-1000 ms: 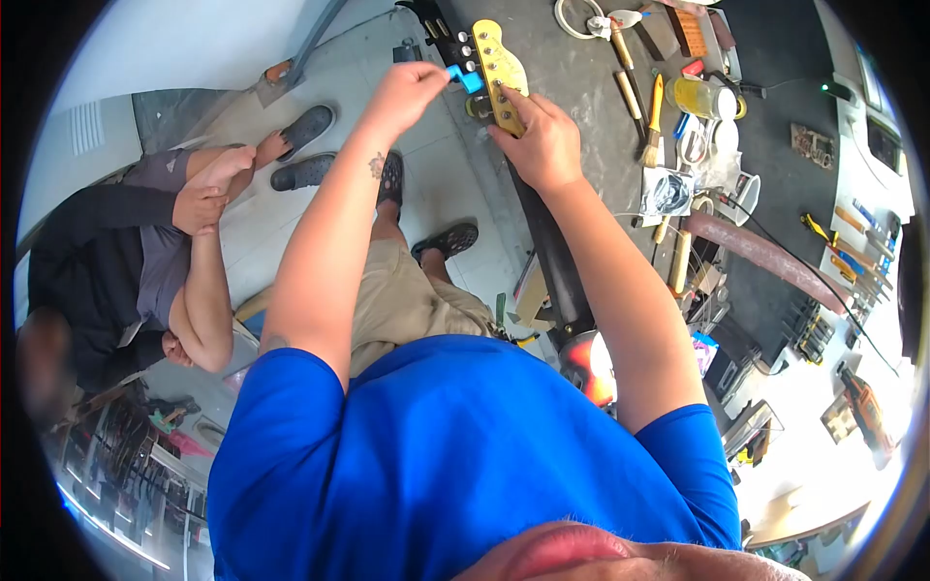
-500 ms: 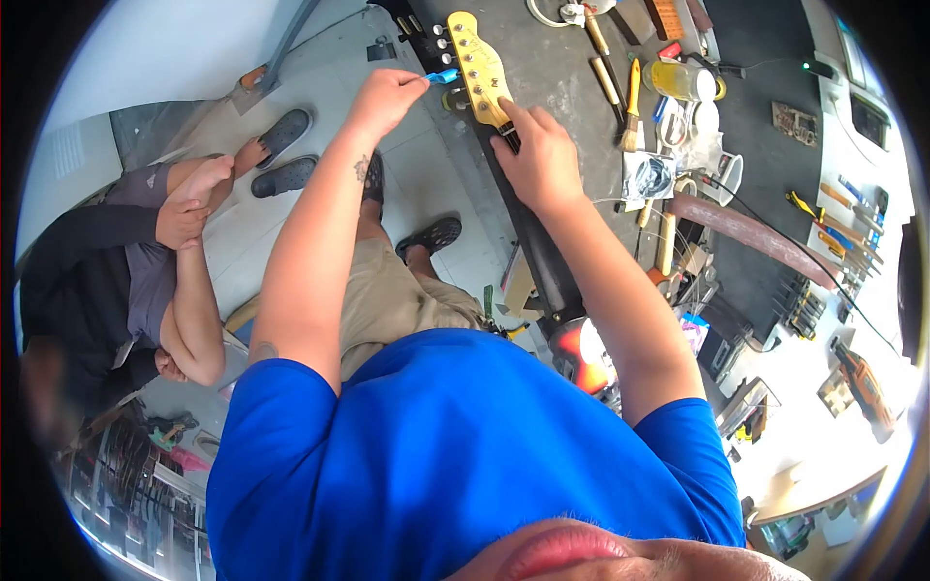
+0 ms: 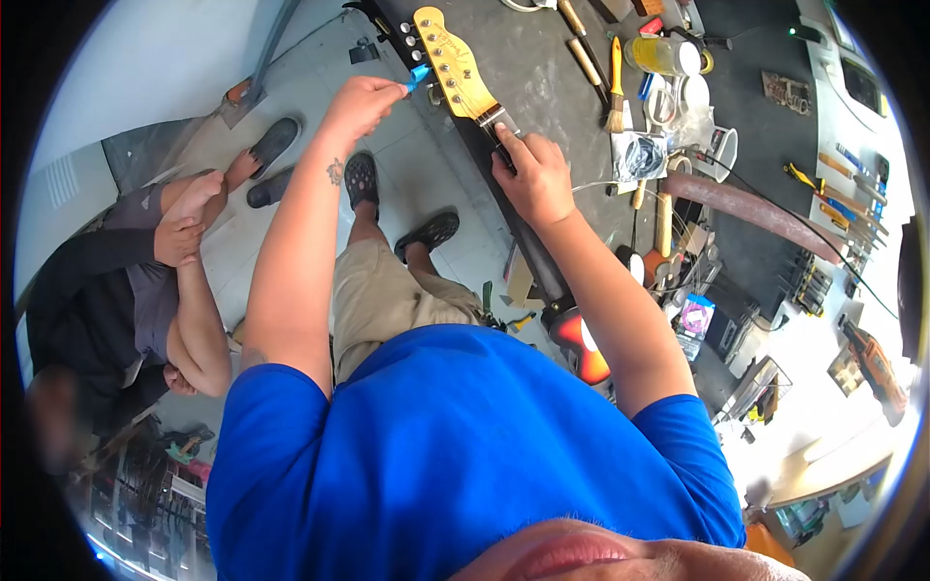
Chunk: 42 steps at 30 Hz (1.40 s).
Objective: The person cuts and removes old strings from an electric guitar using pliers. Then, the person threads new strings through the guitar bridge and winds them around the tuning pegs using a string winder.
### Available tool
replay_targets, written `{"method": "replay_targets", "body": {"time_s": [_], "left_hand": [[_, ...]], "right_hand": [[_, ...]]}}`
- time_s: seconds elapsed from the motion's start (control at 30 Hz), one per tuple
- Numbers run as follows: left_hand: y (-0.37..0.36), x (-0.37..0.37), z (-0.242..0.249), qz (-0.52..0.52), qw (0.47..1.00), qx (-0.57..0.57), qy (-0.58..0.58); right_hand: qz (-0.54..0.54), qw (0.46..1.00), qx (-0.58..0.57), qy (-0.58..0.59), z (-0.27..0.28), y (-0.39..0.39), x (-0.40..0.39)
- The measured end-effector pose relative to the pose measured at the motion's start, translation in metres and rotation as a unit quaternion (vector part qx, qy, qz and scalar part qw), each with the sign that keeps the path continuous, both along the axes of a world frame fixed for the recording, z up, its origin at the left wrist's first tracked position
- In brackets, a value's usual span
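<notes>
An electric guitar with a pale yellow headstock (image 3: 444, 60) lies along the edge of the dark workbench. Its tuning pegs face the floor side. My left hand (image 3: 360, 107) is closed on a blue string winder (image 3: 418, 77), whose head meets one of the tuning pegs. My right hand (image 3: 539, 182) is wrapped over the guitar neck just below the nut, the index finger by the strings. Strings run over the headstock to the posts. My forearm partly hides the sunburst guitar body (image 3: 591, 366) close to my torso.
On the bench lie a paintbrush (image 3: 616, 87), a lidded jar (image 3: 668, 56), a coiled string packet (image 3: 639, 157) and a long brown bar (image 3: 751, 213). Hand tools (image 3: 852, 198) line the right. At left a person (image 3: 145, 261) sits with hands on a leg.
The headstock now appears further left in view. My right hand has slid down from the headstock onto the neck, uncovering the nut. The string winder has tilted to a steeper angle.
</notes>
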State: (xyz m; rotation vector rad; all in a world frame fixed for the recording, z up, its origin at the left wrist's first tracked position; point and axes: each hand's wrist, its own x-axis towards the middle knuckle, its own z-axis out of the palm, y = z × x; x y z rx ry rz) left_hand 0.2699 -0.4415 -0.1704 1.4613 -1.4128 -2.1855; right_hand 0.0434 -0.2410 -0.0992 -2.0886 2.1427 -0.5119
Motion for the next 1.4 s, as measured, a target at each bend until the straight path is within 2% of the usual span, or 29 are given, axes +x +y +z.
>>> {"method": "replay_targets", "body": {"time_s": [0.1,0.2,0.3,0.4,0.5,0.53,0.63,0.67,0.77,0.8,0.9,0.93,1.03,1.13,1.23,1.27,1.37,1.4], "left_hand": [[-0.013,0.008,0.020,-0.090,0.993,0.050,0.063],[-0.012,0.008,0.005,0.045,0.982,0.040,0.179],[0.004,-0.007,-0.009,0.029,0.985,-0.168,-0.025],[-0.005,0.005,0.013,-0.103,0.988,-0.112,0.035],[-0.015,0.009,-0.004,0.063,0.977,0.029,0.200],[-0.005,0.001,-0.007,0.120,0.989,-0.062,0.068],[0.000,0.002,0.008,-0.093,0.988,-0.118,0.023],[-0.006,0.008,0.020,-0.093,0.990,-0.088,0.057],[-0.011,0.009,-0.008,0.078,0.977,0.013,0.198],[-0.003,0.001,-0.009,0.132,0.986,-0.050,0.089],[0.000,0.000,-0.001,-0.090,0.989,-0.120,-0.015],[-0.005,0.005,0.015,-0.103,0.990,-0.100,0.016],[-0.007,0.005,-0.001,0.075,0.974,0.008,0.212],[0.012,-0.010,-0.022,0.012,0.983,-0.184,-0.009],[-0.002,-0.002,0.006,-0.048,0.986,-0.138,0.084],[-0.004,-0.002,0.020,0.001,0.985,-0.128,0.116],[0.003,-0.006,-0.014,0.132,0.986,-0.064,0.082],[0.004,-0.008,-0.016,0.036,0.974,-0.222,0.005]], "right_hand": [[0.014,1.000,-0.026,-0.001,0.000,-0.003,-0.001],[0.029,0.998,-0.056,-0.001,-0.001,-0.005,-0.001],[0.019,0.999,-0.041,0.006,0.001,-0.003,0.002],[0.023,0.999,-0.046,-0.005,-0.002,-0.004,0.000],[0.023,0.999,-0.045,-0.015,-0.002,-0.003,0.000],[0.022,0.999,-0.042,-0.011,-0.003,-0.005,0.000],[0.018,0.999,-0.039,-0.001,0.000,-0.007,0.000],[0.019,0.999,-0.041,-0.001,0.000,-0.009,-0.001],[0.015,0.999,-0.029,-0.001,0.001,0.001,0.003],[0.015,0.999,-0.034,0.002,0.001,-0.004,0.002],[0.017,0.999,-0.045,0.017,0.003,-0.007,0.002],[0.018,0.999,-0.046,0.019,0.004,-0.010,0.001],[0.016,0.999,-0.038,0.018,0.003,-0.004,0.002],[0.014,0.999,-0.036,0.007,0.004,-0.009,-0.001],[0.011,1.000,-0.018,-0.019,0.008,-0.010,-0.002],[0.008,1.000,-0.011,-0.028,0.008,-0.009,-0.002],[0.007,0.999,0.003,-0.034,0.011,-0.010,-0.001],[0.006,0.999,0.013,-0.034,0.012,-0.008,-0.001]]}}
